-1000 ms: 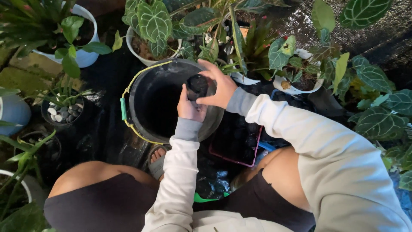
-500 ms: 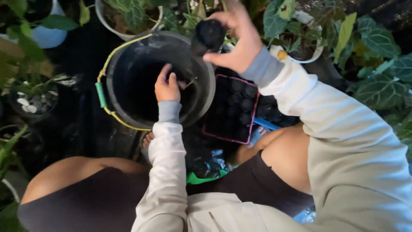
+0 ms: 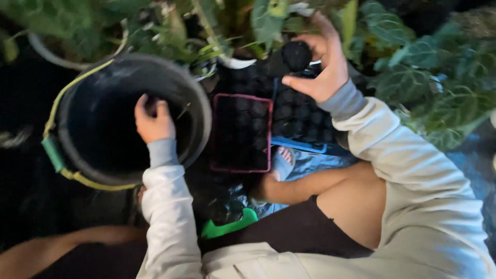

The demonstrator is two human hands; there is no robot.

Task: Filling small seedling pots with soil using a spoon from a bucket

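So the right hand (image 3: 320, 64) is up near the top of the view, fingers curled in a loose grip around a small round black pot (image 3: 295, 56), pinched between thumb and fingertips. It's blurry, so whether anything is inside that pot is hard to tell. It hangs above the dark seedling trays: one with a pinkish-red rim (image 3: 241, 133) and a second one (image 3: 299, 116) just beside it, edged in blue. The cells in both are so dark they mostly melt together, and the far end of the second tray is hidden behind the hand and the pot.

The left hand (image 3: 153, 120) is down inside the big black bucket (image 3: 199, 111), fingers bent closed, but what they're closed on (if anything) gets lost in the black interior, can't tell. The bucket has a yellow handle with a green grip piece (image 3: 52, 154) on its left side.

Leafy plants (image 3: 413, 77) crowd the top and right, cut off by the frame, with a white pot (image 3: 51, 54) peeking out at upper left. A green plastic thing (image 3: 230, 226) lies on the floor near the knees, half hidden. A sandalled foot (image 3: 283, 157) shows just below the trays.
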